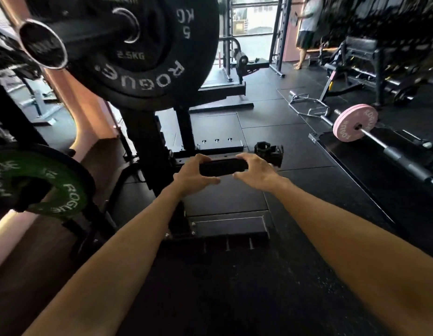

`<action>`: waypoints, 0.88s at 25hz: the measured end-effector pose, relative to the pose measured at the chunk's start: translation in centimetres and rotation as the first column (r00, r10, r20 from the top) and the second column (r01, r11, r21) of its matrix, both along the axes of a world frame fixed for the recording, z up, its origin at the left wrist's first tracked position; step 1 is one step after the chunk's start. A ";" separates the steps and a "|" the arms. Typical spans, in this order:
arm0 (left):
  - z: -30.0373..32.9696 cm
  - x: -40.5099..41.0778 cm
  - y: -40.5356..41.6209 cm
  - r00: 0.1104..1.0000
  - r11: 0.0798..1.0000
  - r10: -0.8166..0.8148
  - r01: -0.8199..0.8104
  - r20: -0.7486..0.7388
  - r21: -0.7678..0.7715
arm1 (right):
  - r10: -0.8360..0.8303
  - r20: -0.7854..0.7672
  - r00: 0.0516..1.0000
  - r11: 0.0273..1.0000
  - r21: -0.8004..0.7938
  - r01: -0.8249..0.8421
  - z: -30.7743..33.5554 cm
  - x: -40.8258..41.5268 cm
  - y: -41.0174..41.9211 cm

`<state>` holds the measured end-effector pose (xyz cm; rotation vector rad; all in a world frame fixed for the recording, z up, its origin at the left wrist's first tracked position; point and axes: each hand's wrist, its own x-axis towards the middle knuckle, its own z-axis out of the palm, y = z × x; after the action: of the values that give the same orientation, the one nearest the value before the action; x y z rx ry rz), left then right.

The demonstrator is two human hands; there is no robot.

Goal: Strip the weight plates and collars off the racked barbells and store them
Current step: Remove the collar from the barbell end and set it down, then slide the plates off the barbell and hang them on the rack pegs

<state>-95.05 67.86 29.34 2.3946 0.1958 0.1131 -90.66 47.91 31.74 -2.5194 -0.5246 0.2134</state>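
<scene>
- Two bare forearms are reaching forward from the bottom of the view, meeting at the centre.
- The left hand (pixel 194 175) and the right hand (pixel 255 172) are gripping a small black plate (pixel 223 167) edge-on between them, fingers curled over its top edge and thumbs under it, one hand at each end.
- The plate is hovering above the black rubber floor (pixel 283 117), just in front of the base of the rack (pixel 142 141).
- At about 1 o'clock from the hands, two black collars (pixel 269 151) are lying on the floor, close beyond the right hand's fingers.
- At 9 o'clock, a green plate (pixel 57 187) is sitting on a storage peg at the left edge.
- At 11 o'clock, high up, the racked barbell's sleeve (pixel 44 43) is pointing toward the camera, carrying a 2.5 kg plate (pixel 128 52) in front of a larger black 5 kg plate (pixel 176 66).
- At 2 o'clock, a pink plate (pixel 354 122) is sitting on another barbell lying on the floor.
- At 1 o'clock, far back by the window, a person (pixel 307 27) is standing.
</scene>
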 end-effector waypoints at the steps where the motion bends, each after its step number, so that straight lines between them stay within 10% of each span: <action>1: 0.7 -1.4 1.0 1.000 1.000 0.010 -0.010 0.017 0.004 | 0.017 0.006 1.000 1.000 0.007 -0.017 0.7 -1.3 1.0; 22: 26.2 -17.3 22.2 0.884 0.993 0.082 -0.110 0.461 0.035 | -0.081 0.463 0.883 0.988 0.155 0.009 23.2 -13.4 17.2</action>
<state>-112.34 90.06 55.56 2.3398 0.0875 0.7344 -104.06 65.15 54.97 -2.4265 -0.6388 -0.4535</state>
